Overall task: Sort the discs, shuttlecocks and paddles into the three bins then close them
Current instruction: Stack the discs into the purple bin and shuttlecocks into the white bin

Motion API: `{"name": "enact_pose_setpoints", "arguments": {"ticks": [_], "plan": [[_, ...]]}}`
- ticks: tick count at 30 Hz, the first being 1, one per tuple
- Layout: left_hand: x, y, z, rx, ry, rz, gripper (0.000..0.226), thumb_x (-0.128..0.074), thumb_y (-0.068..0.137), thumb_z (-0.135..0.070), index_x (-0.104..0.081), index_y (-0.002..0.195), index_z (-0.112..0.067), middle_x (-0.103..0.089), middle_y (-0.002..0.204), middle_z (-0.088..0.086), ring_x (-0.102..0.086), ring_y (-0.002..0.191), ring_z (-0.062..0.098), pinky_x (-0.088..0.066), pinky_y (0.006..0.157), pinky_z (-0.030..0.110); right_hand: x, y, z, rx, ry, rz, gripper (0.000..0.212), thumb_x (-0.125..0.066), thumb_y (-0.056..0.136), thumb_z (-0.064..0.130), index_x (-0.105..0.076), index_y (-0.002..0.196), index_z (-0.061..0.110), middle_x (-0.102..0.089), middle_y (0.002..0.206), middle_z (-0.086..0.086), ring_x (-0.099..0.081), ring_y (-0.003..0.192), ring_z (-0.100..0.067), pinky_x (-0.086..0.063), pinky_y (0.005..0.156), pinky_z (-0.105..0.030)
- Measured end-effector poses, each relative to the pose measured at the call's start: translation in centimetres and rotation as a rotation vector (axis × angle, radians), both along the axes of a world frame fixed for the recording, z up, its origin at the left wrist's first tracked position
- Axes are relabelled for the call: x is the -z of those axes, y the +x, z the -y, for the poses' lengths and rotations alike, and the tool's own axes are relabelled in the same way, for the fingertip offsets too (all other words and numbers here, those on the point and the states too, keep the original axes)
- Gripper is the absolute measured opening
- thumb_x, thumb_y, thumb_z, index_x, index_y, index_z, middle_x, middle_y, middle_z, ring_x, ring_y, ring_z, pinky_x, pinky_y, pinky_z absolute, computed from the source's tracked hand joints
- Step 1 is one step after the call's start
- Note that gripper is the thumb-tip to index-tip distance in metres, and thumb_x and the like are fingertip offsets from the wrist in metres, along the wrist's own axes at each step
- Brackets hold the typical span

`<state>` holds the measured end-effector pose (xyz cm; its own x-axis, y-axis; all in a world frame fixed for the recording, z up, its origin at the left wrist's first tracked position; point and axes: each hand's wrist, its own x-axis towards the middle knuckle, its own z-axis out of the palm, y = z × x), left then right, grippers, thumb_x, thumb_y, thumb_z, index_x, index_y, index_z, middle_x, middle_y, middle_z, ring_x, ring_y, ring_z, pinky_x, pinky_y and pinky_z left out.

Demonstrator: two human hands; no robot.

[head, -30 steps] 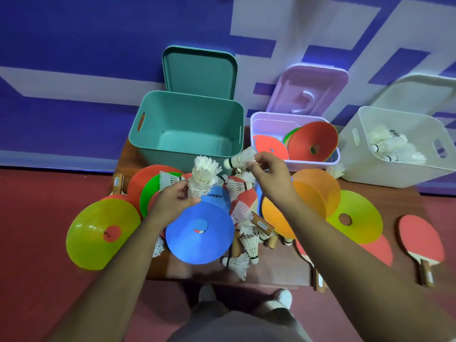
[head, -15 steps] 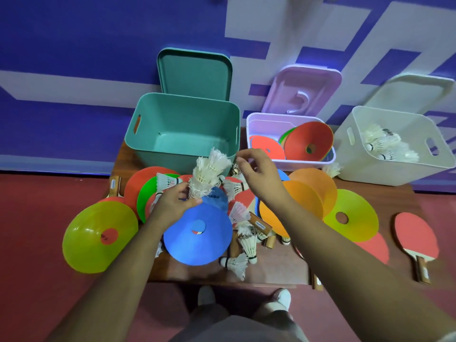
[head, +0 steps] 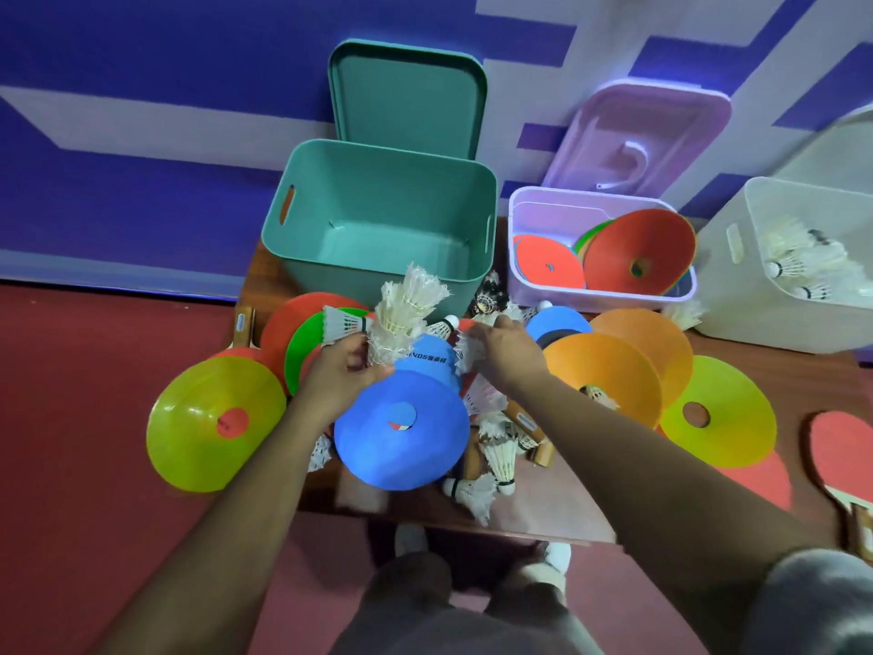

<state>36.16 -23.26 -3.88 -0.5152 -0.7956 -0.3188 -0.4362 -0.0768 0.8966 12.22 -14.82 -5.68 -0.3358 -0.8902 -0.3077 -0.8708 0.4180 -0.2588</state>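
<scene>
- Feathers make the nested stack of shuttlecocks [head: 406, 314] very light and easy to crush. A gentle hold round its lower, firmer end looks like the safe one (squeezing the skirts would probably bend them).
- The left hand [head: 342, 373] has that hold, with fingers and thumb curled round the bottom of the stack. It is above the middle of the table [head: 543, 517], just in front of the teal bin [head: 330, 276] and over the far edge of a blue disc [head: 401, 437].
- The stack's long axis is close to upright, leaning a little to the right. The open feather skirt is on top and the cork ends point down into the palm.
- The right hand [head: 508, 347] is down in the pile just beside the stack, fingers bent over a loose shuttlecock [head: 465, 354]. White feathers show at the fingertips, but I cannot tell whether they pinch it.
- The loose one would likely go best cork first into the open top of the stack.
- The white bin [head: 723, 271], which holds other shuttlecocks, stands well apart at the far right.
</scene>
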Motion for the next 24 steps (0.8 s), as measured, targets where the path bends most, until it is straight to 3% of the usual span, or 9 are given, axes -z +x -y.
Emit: {"name": "enact_pose_setpoints", "arguments": {"ticks": [4, 7, 9, 11, 14, 17, 21, 24], "plan": [[-0.4, -0.5, 0.1, 0.003, -0.015, 0.0, 0.03, -0.077, 0.081, -0.016, -0.065, 0.097, -0.038, -0.073, 0.088, -0.019, -0.067, 0.084, -0.003, -0.052, 0.076, 0.021, -1.7, -1.1, -0.6, 0.075, -0.149, 0.091, 0.049, -0.073, 0.078, 0.029, -0.061, 0.124, 0.017, -0.057, 0.111, -0.01, -0.057, 0.104, -0.032, -0.051, 0.081, -0.039], [-1.0, -1.5, 0.2, 0.006, -0.015, -0.034, 0.035, -0.077, 0.08, -0.013, -0.064, 0.095, -0.043, -0.072, 0.087, -0.025, -0.067, 0.085, -0.004, -0.049, 0.079, 0.022, -5.3, -2.5, -1.2, 0.188, -0.267, 0.274, 0.05, -0.076, 0.08, 0.03, -0.056, 0.122, 0.012, -0.06, 0.114, -0.007, -0.061, 0.095, -0.025, -0.052, 0.079, -0.042], [-1.5, -2.5, 0.2, 0.015, -0.014, -0.05, 0.033, -0.077, 0.08, -0.015, -0.065, 0.097, -0.041, -0.073, 0.09, -0.02, -0.067, 0.088, 0.0, -0.05, 0.081, 0.025, -8.6, -3.4, -1.5, 0.298, -0.431, 0.507, 0.052, -0.076, 0.084, 0.028, -0.049, 0.126, 0.017, -0.057, 0.097, -0.004, -0.062, 0.077, -0.019, -0.054, 0.073, -0.043], [-2.0, -3.7, 0.2, 0.038, -0.009, -0.051, 0.031, -0.077, 0.08, -0.017, -0.066, 0.102, -0.037, -0.073, 0.099, -0.01, -0.067, 0.096, 0.009, -0.052, 0.089, 0.031, -11.8, -4.5, -1.8, 0.368, -0.6, 0.7, 0.055, -0.071, 0.088, 0.019, -0.043, 0.135, 0.024, -0.052, 0.079, -0.008, -0.059, 0.061, -0.015, -0.052, 0.061, -0.033], [-3.7, -6.2, -0.5, 0.082, -0.002, -0.07, 0.03, -0.077, 0.081, -0.016, -0.067, 0.104, -0.032, -0.073, 0.101, -0.005, -0.067, 0.099, 0.016, -0.053, 0.092, 0.034, -16.0, -6.4, -2.5, 0.405, -0.749, 0.736, 0.039, -0.067, 0.091, 0.02, -0.052, 0.126, 0.028, -0.052, 0.07, -0.014, -0.05, 0.059, -0.017, -0.045, 0.058, -0.026], [-5.4, -8.9, -1.2, 0.113, -0.042, -0.074, 0.032, -0.076, 0.081, -0.012, -0.066, 0.108, -0.024, -0.072, 0.1, -0.003, -0.065, 0.095, 0.017, -0.054, 0.084, 0.03, -18.2, -7.9, -2.8, 0.459, -0.834, 0.784, 0.018, -0.067, 0.091, 0.027, -0.058, 0.107, 0.029, -0.061, 0.078, -0.013, -0.053, 0.062, -0.016, -0.048, 0.06, -0.027], [-8.0, -14.1, -2.6, 0.135, -0.092, -0.092, 0.038, -0.078, 0.078, -0.008, -0.065, 0.11, -0.024, -0.072, 0.099, -0.005, -0.066, 0.092, 0.012, -0.053, 0.082, 0.027, -18.8, -11.5, -4.6, 0.438, -0.845, 0.761, 0.004, -0.063, 0.094, 0.024, -0.06, 0.092, 0.024, -0.069, 0.089, -0.018, -0.063, 0.075, -0.02, -0.054, 0.066, -0.033], [-9.1, -18.1, -3.9, 0.152, -0.148, -0.08, 0.041, -0.079, 0.076, -0.006, -0.066, 0.112, -0.021, -0.072, 0.098, -0.008, -0.066, 0.085, -0.001, -0.05, 0.078, 0.016, -18.3, -15.0, -6.7, 0.391, -0.768, 0.729, 0.01, -0.059, 0.096, 0.024, -0.063, 0.088, 0.019, -0.069, 0.09, -0.016, -0.064, 0.071, -0.02, -0.055, 0.069, -0.039]]}}
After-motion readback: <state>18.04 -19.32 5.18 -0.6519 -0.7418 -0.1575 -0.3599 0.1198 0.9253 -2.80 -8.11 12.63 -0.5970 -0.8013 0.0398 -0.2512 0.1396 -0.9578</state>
